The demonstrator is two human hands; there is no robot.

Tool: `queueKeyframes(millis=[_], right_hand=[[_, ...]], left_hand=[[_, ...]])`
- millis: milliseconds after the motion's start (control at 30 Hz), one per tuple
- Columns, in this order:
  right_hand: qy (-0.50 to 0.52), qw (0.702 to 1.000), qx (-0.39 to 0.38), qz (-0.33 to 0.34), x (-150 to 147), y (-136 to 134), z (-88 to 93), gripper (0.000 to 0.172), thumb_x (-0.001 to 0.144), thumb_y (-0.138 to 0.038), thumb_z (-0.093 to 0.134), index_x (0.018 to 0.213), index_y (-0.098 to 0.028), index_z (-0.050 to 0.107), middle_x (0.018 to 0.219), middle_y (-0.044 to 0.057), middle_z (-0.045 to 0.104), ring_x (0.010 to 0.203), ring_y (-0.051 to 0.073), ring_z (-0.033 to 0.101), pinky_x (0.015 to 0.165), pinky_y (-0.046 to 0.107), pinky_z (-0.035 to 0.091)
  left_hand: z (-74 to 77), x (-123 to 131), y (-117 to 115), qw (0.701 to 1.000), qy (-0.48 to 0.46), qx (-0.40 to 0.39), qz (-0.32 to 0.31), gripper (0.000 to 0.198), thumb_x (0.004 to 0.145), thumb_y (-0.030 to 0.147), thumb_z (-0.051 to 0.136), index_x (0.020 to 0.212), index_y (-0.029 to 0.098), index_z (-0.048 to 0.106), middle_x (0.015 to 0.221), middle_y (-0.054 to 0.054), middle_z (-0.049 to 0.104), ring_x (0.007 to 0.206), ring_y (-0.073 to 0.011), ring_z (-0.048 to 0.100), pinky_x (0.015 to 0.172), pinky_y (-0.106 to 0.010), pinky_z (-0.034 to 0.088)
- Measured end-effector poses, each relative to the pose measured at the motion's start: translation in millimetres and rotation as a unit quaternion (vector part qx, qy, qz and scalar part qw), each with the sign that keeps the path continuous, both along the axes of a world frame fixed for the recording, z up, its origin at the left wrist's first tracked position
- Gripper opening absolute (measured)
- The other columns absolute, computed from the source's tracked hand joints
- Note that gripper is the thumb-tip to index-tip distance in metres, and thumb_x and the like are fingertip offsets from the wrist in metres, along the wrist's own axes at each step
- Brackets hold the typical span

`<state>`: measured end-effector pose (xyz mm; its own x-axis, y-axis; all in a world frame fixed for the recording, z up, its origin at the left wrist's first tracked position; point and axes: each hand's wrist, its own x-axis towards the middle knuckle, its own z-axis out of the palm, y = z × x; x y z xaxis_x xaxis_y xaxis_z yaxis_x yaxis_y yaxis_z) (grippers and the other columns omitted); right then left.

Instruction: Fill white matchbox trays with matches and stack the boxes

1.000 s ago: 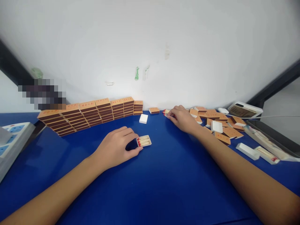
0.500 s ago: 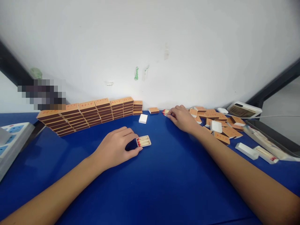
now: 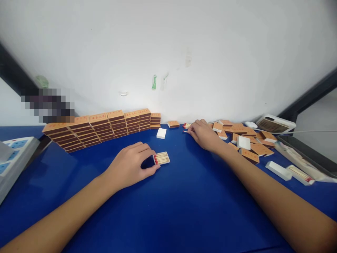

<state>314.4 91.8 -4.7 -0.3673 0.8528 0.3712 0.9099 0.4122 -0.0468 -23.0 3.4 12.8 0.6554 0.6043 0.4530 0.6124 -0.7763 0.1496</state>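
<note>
On the blue table, my left hand grips the left end of a white matchbox tray between thumb and fingers. Red-tipped matches lie side by side in that tray. Farther back, my right hand pinches a single match, its red head sticking out to the left of the fingertips. Just behind it is a small pile of matches, partly covered by the hand. A white tray piece lies between the two hands, toward the wall.
Stacked orange matchboxes line the wall at left. Loose matchboxes are heaped at right, near a filled tray, a white tray and a dark phone-like object. One matchbox lies by the wall. A power strip is far left.
My right hand has drawn slightly back from the match pile, and one match now shows apart from it in the fingers. My left hand stays on the tray.
</note>
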Motion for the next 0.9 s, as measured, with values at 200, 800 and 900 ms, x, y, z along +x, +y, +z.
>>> queueKeyframes(millis=[200,800,900], right_hand=[[0.065,0.986,0.04,0.151,-60,-53,22.8,0.018,0.108,-0.023,0.048,0.098,-0.019,0.063,0.102,0.012,0.066,0.098,0.028,0.054,0.089,0.042,0.046],[-0.094,0.971,0.07,0.209,-100,-97,20.7,0.02,0.107,-0.019,0.052,0.094,-0.015,0.067,0.097,0.011,0.064,0.09,0.025,0.049,0.076,0.038,0.038],[-0.048,0.975,0.032,0.216,-93,-90,25.1,0.023,0.109,-0.022,0.048,0.097,-0.016,0.067,0.098,0.011,0.066,0.091,0.024,0.051,0.078,0.038,0.041]], left_hand=[[-0.6,-1,1,1.0,-0.005,-0.002,0.001,0.027,0.098,0.041,0.07,0.109,0.016,0.076,0.1,-0.007,0.076,0.092,-0.0245,0.071,0.079,-0.04,0.061],[-1.5,0,0,1.0,-0.01,0.002,0.0,0.025,0.097,0.039,0.072,0.106,0.016,0.075,0.099,-0.008,0.076,0.091,-0.0253,0.072,0.079,-0.04,0.061],[-1.4,0,0,1.0,-0.012,0.006,0.0,0.025,0.097,0.04,0.072,0.108,0.017,0.075,0.099,-0.008,0.077,0.091,-0.0247,0.072,0.079,-0.039,0.06]])
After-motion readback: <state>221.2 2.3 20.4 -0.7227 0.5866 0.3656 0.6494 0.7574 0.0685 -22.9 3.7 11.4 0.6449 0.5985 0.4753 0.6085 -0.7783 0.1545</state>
